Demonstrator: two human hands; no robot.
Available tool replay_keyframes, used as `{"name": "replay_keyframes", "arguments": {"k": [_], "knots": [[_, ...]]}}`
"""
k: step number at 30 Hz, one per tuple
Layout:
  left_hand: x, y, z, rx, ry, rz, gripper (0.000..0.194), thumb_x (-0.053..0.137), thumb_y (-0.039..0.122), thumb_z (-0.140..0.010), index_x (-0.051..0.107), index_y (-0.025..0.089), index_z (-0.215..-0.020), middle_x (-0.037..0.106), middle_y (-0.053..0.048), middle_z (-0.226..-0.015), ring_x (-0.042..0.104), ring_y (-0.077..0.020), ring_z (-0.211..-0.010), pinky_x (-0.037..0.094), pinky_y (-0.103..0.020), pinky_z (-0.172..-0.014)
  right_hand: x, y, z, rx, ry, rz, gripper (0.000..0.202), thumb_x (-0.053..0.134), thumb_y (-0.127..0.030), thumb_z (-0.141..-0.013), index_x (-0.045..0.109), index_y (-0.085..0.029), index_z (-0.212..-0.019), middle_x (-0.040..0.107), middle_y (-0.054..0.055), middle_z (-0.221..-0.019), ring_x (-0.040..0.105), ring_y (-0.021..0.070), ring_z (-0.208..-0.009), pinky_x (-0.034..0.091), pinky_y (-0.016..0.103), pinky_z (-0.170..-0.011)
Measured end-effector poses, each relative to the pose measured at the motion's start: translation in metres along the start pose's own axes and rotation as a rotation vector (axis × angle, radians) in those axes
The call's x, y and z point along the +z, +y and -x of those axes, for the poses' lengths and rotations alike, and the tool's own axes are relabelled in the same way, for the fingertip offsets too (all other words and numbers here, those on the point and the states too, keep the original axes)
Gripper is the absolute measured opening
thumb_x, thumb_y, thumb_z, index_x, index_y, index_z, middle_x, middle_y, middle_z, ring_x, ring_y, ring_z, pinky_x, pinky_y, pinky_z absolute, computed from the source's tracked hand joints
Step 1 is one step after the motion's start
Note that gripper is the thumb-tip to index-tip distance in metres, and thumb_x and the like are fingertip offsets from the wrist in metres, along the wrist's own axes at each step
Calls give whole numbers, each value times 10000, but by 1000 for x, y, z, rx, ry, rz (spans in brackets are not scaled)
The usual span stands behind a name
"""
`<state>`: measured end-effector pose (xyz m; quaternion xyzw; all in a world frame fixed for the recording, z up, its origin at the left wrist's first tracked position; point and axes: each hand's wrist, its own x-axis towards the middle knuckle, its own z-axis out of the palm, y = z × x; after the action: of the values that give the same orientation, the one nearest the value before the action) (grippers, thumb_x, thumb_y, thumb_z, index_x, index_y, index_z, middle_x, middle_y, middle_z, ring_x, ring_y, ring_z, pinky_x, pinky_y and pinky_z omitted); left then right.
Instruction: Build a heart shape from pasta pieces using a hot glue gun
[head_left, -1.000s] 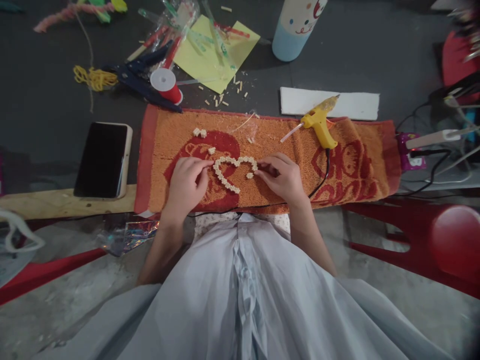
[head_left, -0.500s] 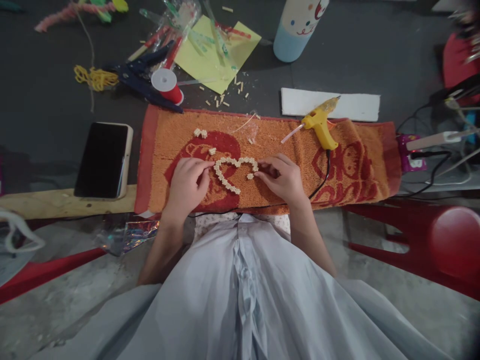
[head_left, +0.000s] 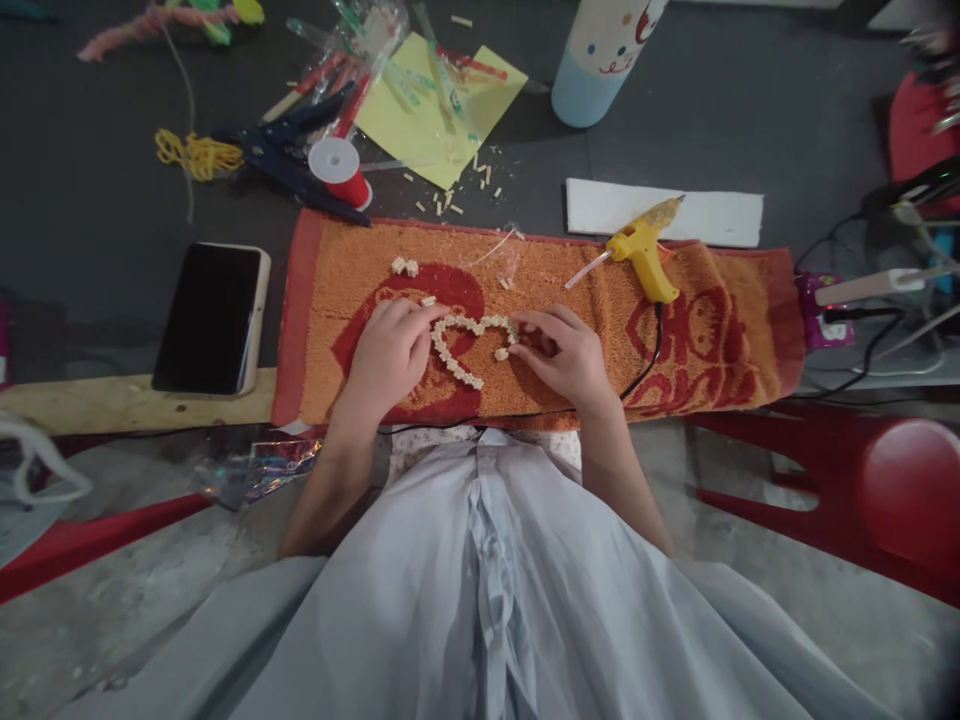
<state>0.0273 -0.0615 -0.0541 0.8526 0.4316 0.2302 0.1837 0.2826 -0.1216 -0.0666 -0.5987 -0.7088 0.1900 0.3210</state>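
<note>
A heart-shaped outline (head_left: 477, 326) of small cream-coloured pieces lies on the orange towel (head_left: 540, 385), with a gap at its lower right. My left hand (head_left: 397, 345) is at its upper left lobe, fingers bent together with the tips on the edge. On the right side, my right hand (head_left: 564, 350) grips the outline between thumb and fingers, beside a small cream cluster (head_left: 502, 354) at that end. Its inner fingers are curled, partly hiding the contact. Loose cream clusters (head_left: 405, 267) rest above my left hand.
A yellow glue gun (head_left: 642, 250) lies on the towel, its cord running toward me. Behind are a white strip (head_left: 720, 217), a bottle (head_left: 589, 85), yellow paper (head_left: 480, 110), dark blue cutters (head_left: 289, 160) and a red thread spool (head_left: 346, 185). A phone (head_left: 206, 318) lies left.
My left hand has shifted up and slightly right, its fingers now further over the heart's upper left edge. The right hand stays at the heart's right side. The whole view has shifted slightly.
</note>
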Motion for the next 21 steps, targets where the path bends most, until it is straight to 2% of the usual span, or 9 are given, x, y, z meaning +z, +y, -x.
{"name": "replay_keyframes", "arguments": {"k": [8,21], "knots": [[0,0,0,-7,-4,-4,348,424,153,-948,679,206,-1179,641,-72,-960,574,-212,-952,478,-357,-905,0,0,-1,-3,8,-7,341,639,-487,-892,697,-250,-1131,671,59,-973,639,169,-783,525,290,-700],[-1,-1,3,-23,6,14,339,421,150,-950,682,193,-1162,647,-72,-961,580,-211,-954,485,-363,-909,-1,-1,-1,-5,10,-3,326,656,-460,-886,695,-250,-1133,672,58,-985,637,169,-789,516,287,-685]]}}
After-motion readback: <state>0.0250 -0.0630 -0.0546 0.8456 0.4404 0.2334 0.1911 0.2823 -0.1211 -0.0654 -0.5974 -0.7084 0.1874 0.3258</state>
